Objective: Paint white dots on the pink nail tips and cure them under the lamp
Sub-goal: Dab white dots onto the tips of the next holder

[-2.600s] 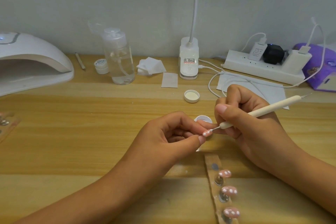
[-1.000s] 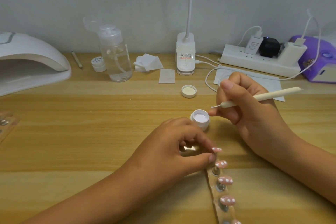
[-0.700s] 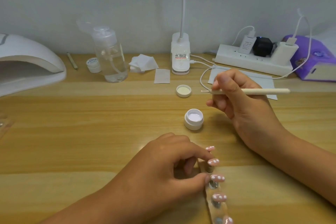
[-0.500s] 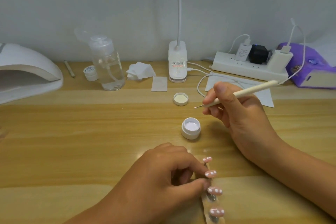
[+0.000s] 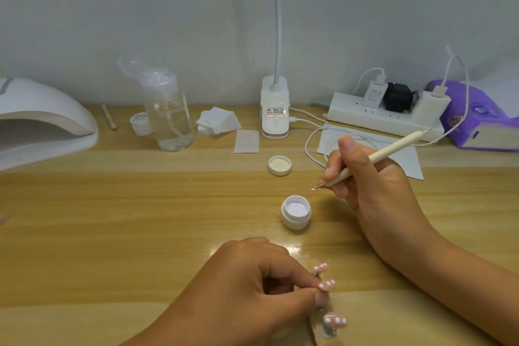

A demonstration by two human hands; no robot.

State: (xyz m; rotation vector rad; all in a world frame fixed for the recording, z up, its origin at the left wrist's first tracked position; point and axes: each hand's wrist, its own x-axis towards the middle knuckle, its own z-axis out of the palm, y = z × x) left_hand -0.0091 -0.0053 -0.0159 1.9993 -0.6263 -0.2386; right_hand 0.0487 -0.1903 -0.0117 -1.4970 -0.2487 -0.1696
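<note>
Three pink nail tips with white dots (image 5: 327, 285) stand in a row on a clear strip at the bottom edge of the wooden table. My left hand (image 5: 252, 286) pinches the strip beside the middle tip. My right hand (image 5: 365, 182) grips a cream dotting pen (image 5: 384, 153) like a pencil, its white-tipped point hovering just above and to the right of the open white paint jar (image 5: 296, 211). The white curing lamp (image 5: 42, 121) sits at the far left, its opening facing me.
The jar's lid (image 5: 279, 165) lies behind it. At the back stand a clear pump bottle (image 5: 168, 115), a small white pot (image 5: 141, 123), cotton pads (image 5: 217, 120), a desk lamp base (image 5: 275, 112), a power strip (image 5: 384, 114) with cables, and a purple box (image 5: 477, 118).
My left hand set the painted tip back onto the strip and now holds the strip. My right hand drew the pen away from the tip, up and then down toward the jar.
</note>
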